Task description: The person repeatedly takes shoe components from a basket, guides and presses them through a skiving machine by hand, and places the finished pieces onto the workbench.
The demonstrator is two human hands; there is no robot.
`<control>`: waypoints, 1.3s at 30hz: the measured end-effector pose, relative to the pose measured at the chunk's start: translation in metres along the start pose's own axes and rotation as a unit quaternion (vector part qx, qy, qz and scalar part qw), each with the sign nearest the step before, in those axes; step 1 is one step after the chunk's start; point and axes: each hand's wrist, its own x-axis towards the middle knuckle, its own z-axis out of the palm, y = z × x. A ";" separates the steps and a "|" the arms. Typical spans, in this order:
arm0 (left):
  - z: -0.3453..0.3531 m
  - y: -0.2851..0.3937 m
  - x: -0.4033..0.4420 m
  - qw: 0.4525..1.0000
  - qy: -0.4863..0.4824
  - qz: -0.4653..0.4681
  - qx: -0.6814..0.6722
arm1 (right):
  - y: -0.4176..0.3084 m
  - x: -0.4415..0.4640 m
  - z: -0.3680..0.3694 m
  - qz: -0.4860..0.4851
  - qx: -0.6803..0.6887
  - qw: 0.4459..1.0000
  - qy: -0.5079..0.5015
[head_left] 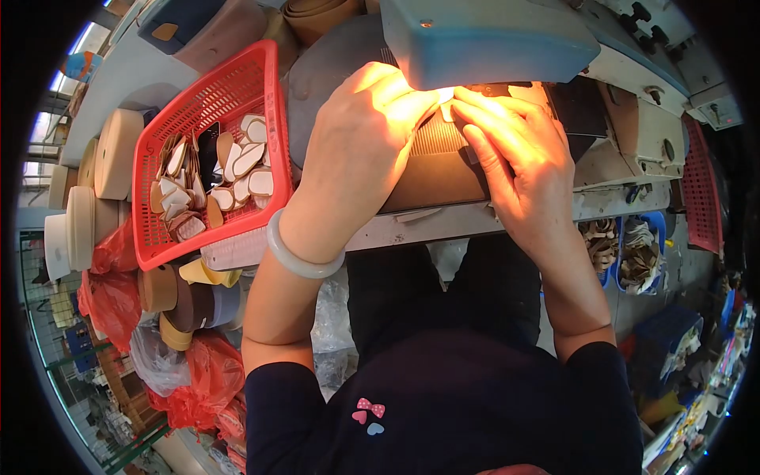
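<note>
1. Dark shirt [475, 404] nearest; crowded workroom.
2. White bench [455, 218]: blue machine head [491, 39], red basket [275, 103] by left forearm.
3. Left hand [348, 134], fingers bunched; right hand [538, 166], fingers slightly parted. Pinch: cannot tell, glare.
4. Small pale piece [447, 108] between fingertips, over ribbed plate [431, 141]. Judgement: steady it; fingertips clear.

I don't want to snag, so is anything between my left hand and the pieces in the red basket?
The basket's right wall stands between your left hand and the pieces; nothing visible covers them from above.
</note>
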 end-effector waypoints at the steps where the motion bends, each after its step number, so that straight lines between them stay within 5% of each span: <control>1: -0.001 0.001 0.000 1.000 0.002 -0.001 0.000 | 0.000 0.000 0.000 0.000 0.000 1.000 0.000; 39: 0.012 -0.030 0.001 0.999 -0.006 -0.033 0.014 | 0.003 0.000 0.005 -0.018 0.032 0.998 0.045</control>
